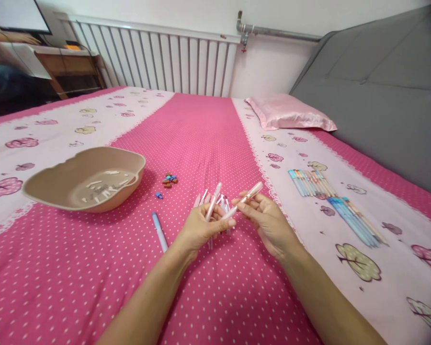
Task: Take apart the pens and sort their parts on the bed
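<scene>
My left hand (pixel 199 227) is closed around a bunch of pale pink pens (pixel 215 203) that stick up from the fist. My right hand (pixel 269 220) pinches a single pink pen (pixel 244 197) and holds it slanted, its lower tip touching the bunch in the left hand. Both hands hover just above the pink dotted bedspread (pixel 187 139). One blue pen (pixel 160 232) lies on the cover just left of my left wrist.
A beige basin (pixel 62 170) with small white pieces inside sits at the left. Small blue and brown caps (pixel 169 180) lie beside it. Rows of blue and mixed pens (pixel 335 201) lie at the right. A pink pillow (pixel 287 111) and grey headboard (pixel 380 86) are behind. Another person's arm (pixel 10 37) reaches over a desk at far left.
</scene>
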A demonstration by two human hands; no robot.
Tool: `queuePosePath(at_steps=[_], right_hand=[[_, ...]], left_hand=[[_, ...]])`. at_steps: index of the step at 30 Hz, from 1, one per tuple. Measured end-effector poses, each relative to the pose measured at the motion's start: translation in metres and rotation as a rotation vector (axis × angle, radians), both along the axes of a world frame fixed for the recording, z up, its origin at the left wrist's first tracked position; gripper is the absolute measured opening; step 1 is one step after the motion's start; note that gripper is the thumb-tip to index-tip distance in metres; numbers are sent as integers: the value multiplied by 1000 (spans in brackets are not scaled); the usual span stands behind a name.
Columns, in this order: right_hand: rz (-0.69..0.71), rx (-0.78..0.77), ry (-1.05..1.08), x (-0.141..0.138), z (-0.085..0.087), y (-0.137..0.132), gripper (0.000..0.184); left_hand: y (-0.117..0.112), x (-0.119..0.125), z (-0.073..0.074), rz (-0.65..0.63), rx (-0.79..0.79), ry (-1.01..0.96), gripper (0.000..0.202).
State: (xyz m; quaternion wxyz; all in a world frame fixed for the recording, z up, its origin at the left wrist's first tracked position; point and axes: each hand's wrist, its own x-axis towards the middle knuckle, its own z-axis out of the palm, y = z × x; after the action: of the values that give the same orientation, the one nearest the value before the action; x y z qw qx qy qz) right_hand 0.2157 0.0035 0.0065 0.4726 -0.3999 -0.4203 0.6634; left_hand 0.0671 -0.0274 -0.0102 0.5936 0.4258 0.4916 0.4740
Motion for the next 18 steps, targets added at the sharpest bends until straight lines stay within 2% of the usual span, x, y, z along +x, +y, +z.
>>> queuePosePath(at_steps=[3, 8, 11, 14, 18], right_hand=[[9, 13, -9, 0, 0, 0, 31], [14, 0, 6, 2, 0, 1, 38], [18, -9, 25, 3, 1, 2, 37], [10, -8, 13, 2, 1, 2, 36], [-3, -23, -12, 0, 2, 0, 38]], left_hand=[[-1, -2, -2, -22, -28, 7, 32], [-3, -3, 0, -113, -191, -117, 33], [-2, -1, 1, -134, -236, -180, 38], [-1, 0, 2, -67, -191, -172, 41], [-1, 1, 1, 14, -67, -103, 35]])
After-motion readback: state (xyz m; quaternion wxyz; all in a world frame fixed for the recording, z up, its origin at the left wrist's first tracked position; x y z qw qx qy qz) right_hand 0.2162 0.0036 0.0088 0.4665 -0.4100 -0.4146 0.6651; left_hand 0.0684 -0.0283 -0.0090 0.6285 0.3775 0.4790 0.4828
